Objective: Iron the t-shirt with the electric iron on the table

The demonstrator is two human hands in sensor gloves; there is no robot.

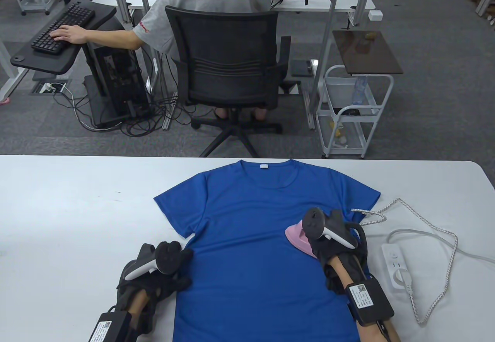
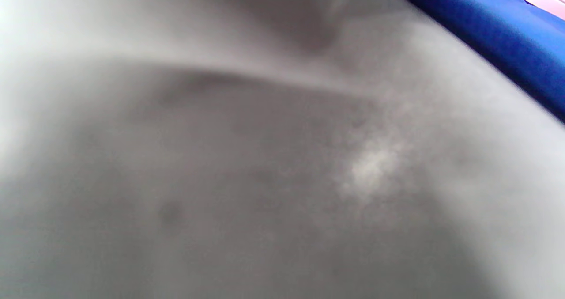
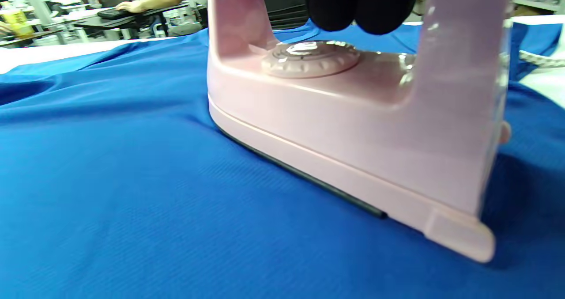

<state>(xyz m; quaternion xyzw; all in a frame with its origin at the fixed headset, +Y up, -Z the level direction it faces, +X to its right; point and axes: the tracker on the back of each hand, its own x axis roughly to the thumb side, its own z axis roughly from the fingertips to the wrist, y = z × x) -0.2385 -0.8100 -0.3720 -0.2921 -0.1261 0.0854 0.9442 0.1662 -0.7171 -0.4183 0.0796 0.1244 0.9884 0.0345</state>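
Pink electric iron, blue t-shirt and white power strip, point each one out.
pink electric iron [image 3: 335, 126]: right wrist view, side of its body.
blue t-shirt [image 1: 247, 218]: table view, chest area.
white power strip [image 1: 395, 264]: table view, top face.

My left wrist view is blurred grey, showing only a sliver of the blue t-shirt. From above, my right hand hides most of the pink iron. The right wrist view crops the iron's handle top, and I can't see the left fingertips.
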